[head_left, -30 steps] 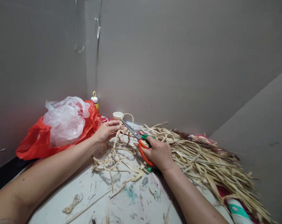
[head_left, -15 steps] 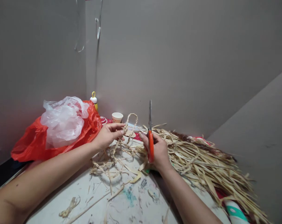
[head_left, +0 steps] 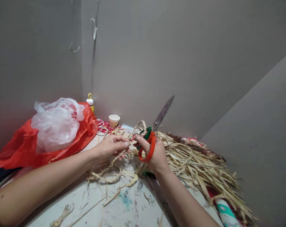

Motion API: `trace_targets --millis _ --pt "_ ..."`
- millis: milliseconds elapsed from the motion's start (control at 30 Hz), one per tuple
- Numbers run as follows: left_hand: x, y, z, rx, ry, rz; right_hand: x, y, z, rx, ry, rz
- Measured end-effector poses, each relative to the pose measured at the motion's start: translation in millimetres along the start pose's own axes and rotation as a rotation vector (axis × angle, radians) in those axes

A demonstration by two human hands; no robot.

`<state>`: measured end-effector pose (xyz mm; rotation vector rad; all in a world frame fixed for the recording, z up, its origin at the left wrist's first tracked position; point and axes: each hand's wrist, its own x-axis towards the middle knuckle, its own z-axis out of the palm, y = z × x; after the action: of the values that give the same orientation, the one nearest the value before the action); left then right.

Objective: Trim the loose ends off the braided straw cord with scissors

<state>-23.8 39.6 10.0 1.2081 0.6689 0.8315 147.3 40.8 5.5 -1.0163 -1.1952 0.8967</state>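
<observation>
Near the middle of the view, my left hand (head_left: 114,147) pinches a thin braided straw cord (head_left: 118,157). The cord trails down to the table and also rises in a small loop above my fingers. My right hand (head_left: 155,154) is closed around scissors (head_left: 162,115) with one orange and one green handle. Their blades are together and point up to the right, away from the cord. Thumb and forefinger of my right hand reach close to the cord beside the left fingertips; whether they grip it too I cannot tell.
A large heap of dry straw strips (head_left: 199,164) covers the table's right side. Red and white plastic bags (head_left: 57,126) lie at left. Behind stand a paper cup (head_left: 114,121) and a yellow-white bottle (head_left: 90,102). Straw scraps litter the stained white table (head_left: 119,209) before grey walls.
My right hand has come left to my left hand, and the scissors have turned from upright to slanting right. My left hand has lowered slightly with the cord. The view has shifted a little.
</observation>
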Motion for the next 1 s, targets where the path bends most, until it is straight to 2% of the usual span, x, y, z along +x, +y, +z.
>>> trace_targets --millis 100,167,267,400,567,667,800,900,1000 --pt "1 -1 -4.8 -0.062 -0.117 -0.063 1 -3 -2 -0.006 -0.008 -0.035" --pt "0 -1 -5.7 -0.045 -0.126 -0.058 1 -4 -2 -0.005 -0.032 -0.057" --pt "-1 0 -3.9 0.041 -0.091 -0.011 0 -4 -3 0.036 -0.062 -0.04" --pt "0 1 -0.9 0.137 -0.025 0.1 3 -1 -3 0.077 -0.029 0.036" --pt "3 -3 -4.3 0.114 0.077 0.119 7 9 -7 0.075 0.03 0.023" --pt "7 -3 -10.9 0.079 0.226 0.176 9 19 -14 -0.109 0.039 -0.051" --pt "12 2 -21.3 -0.002 0.377 0.251 12 31 -27 -0.518 0.039 -0.228" --pt "14 7 -26.3 -0.066 0.427 0.259 14 37 -34 -0.78 -0.02 -0.348" --pt "14 12 -27.3 -0.181 0.434 0.222 13 42 -38 -0.931 -0.086 -0.403"
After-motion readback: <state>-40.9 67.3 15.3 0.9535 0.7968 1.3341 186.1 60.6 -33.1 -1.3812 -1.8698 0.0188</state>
